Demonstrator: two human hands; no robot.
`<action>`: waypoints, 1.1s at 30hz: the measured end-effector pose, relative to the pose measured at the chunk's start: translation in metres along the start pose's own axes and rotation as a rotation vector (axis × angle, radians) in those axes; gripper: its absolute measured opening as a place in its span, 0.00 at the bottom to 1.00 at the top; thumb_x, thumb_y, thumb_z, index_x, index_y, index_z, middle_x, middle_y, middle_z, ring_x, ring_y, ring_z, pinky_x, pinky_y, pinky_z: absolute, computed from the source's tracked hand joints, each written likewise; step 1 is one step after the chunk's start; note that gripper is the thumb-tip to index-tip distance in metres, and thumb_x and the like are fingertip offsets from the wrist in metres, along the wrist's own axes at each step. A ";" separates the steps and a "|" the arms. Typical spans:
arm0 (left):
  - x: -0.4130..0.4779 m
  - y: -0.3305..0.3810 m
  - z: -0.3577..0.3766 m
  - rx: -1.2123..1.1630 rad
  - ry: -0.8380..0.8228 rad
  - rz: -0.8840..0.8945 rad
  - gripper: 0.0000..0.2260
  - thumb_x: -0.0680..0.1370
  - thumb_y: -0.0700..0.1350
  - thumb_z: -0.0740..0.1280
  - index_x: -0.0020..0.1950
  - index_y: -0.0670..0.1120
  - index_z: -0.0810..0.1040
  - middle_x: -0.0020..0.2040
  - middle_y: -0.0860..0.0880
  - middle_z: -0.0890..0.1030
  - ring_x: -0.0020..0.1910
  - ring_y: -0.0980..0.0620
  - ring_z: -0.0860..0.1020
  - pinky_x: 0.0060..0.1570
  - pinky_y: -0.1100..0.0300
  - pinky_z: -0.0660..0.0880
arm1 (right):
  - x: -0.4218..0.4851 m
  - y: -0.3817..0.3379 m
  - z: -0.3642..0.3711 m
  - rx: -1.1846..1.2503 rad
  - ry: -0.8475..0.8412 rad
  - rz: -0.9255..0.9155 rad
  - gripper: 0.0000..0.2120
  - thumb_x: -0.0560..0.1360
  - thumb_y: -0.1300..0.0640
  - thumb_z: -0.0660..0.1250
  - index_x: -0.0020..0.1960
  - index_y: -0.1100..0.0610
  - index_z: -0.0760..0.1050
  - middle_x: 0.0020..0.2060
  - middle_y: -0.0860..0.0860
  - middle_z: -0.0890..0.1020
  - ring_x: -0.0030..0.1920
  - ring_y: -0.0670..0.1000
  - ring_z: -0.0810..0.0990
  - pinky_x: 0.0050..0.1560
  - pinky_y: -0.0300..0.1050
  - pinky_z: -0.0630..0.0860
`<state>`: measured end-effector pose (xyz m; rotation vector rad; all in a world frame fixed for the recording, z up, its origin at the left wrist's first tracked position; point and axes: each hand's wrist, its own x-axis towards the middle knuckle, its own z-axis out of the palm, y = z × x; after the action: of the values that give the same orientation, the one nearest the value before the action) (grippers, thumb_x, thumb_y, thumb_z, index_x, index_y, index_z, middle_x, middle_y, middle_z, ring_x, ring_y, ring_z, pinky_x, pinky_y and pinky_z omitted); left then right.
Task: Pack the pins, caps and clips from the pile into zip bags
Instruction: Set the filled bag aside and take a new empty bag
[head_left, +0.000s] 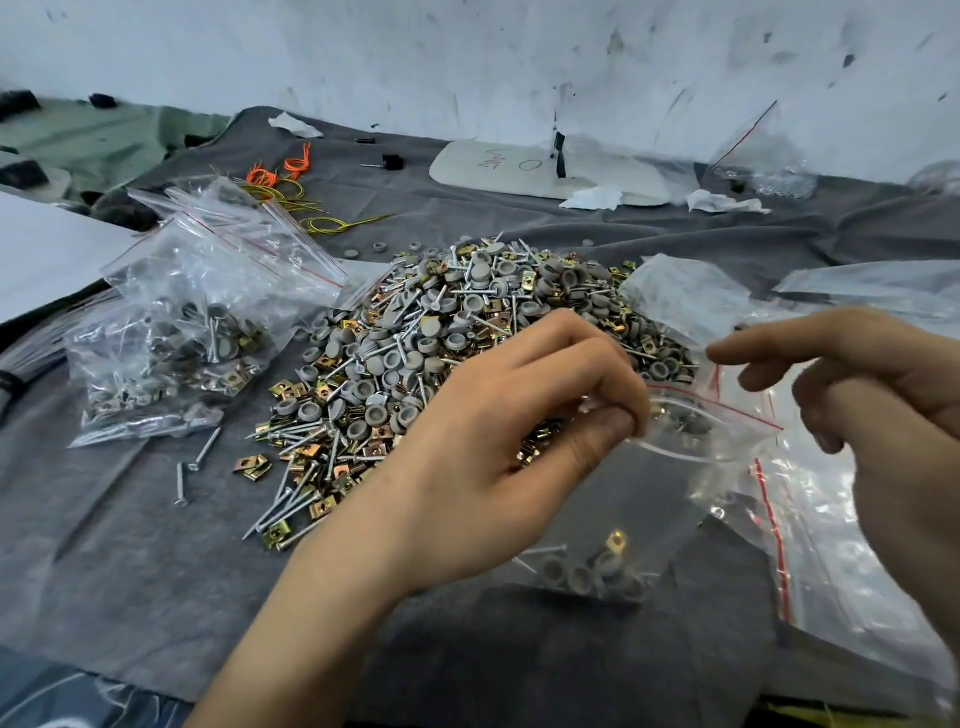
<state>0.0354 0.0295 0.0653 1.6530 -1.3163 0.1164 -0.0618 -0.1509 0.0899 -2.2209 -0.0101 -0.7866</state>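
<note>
One pile (467, 332) of pins, caps and clips holds far too many to count, while just left of it lie two stray pins (205, 449) and one stray clip (252, 462), and past its far edge about four loose caps (352, 254). Left of the pile sit at least three filled bags (176, 332), overlapped so the tally is unsure. At the pile's near right edge one open bag (691, 467) holds one pin (545, 549), one clip (616, 540) and about five caps (579, 577).

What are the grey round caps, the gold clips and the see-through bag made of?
Grey caps: probably rubber or soft plastic, matte with no shine. Gold clips: thin bent metal with shiny yellowish plating. Bag: thin clear plastic film, glossy and wrinkled.
</note>
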 end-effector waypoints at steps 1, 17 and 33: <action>0.000 0.000 0.001 -0.013 -0.001 -0.006 0.04 0.80 0.37 0.65 0.47 0.39 0.79 0.49 0.46 0.77 0.50 0.50 0.77 0.49 0.57 0.75 | 0.001 0.003 0.001 -0.020 0.020 0.003 0.20 0.67 0.56 0.53 0.43 0.37 0.79 0.40 0.43 0.80 0.35 0.52 0.72 0.34 0.47 0.68; 0.000 -0.001 0.002 -0.074 -0.005 0.009 0.05 0.78 0.38 0.64 0.45 0.36 0.77 0.47 0.45 0.75 0.48 0.45 0.76 0.46 0.52 0.75 | 0.003 -0.008 0.021 0.124 -0.137 -0.261 0.29 0.73 0.73 0.56 0.63 0.44 0.71 0.67 0.49 0.70 0.63 0.48 0.77 0.66 0.37 0.69; -0.003 -0.018 -0.020 0.009 0.177 -0.072 0.03 0.76 0.43 0.63 0.44 0.46 0.74 0.48 0.46 0.77 0.50 0.46 0.77 0.49 0.47 0.75 | -0.002 0.044 0.042 -0.156 -0.654 0.732 0.11 0.67 0.63 0.77 0.44 0.58 0.75 0.31 0.55 0.79 0.29 0.56 0.81 0.37 0.56 0.81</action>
<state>0.0575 0.0450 0.0626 1.6562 -1.1233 0.2208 -0.0297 -0.1535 0.0377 -2.2801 0.5250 0.3478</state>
